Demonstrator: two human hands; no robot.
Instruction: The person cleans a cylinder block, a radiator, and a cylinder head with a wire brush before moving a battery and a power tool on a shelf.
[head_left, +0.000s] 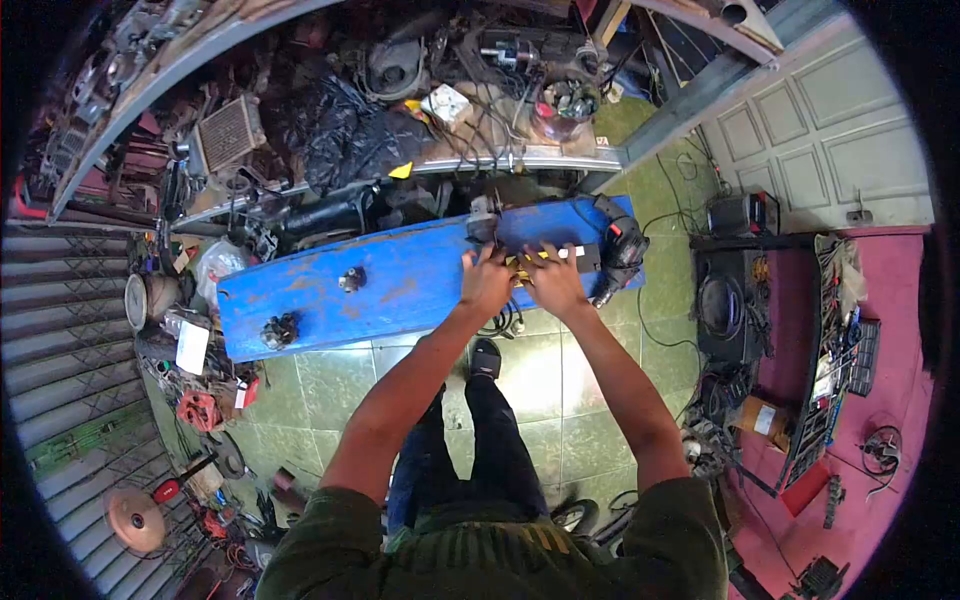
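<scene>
Both of my hands are at the right half of a blue bench (400,285). My left hand (487,278) is at the left end of a dark, flat object with yellow markings (588,258), its fingers bent and their hold unclear. My right hand (553,276) lies over the same object with its fingers spread. Just beyond my left hand stands a grey metal part (483,220). A black power tool (624,246) lies at the bench's right end. Below the hands, a dark cable (505,320) hangs at the bench's near edge.
Two small metal parts (351,279) (279,330) sit on the bench's left half. Behind it is a shelf (440,162) crowded with parts and black plastic. A tool rack (825,390) stands at the right; a red-handled tool (168,490) is at the lower left.
</scene>
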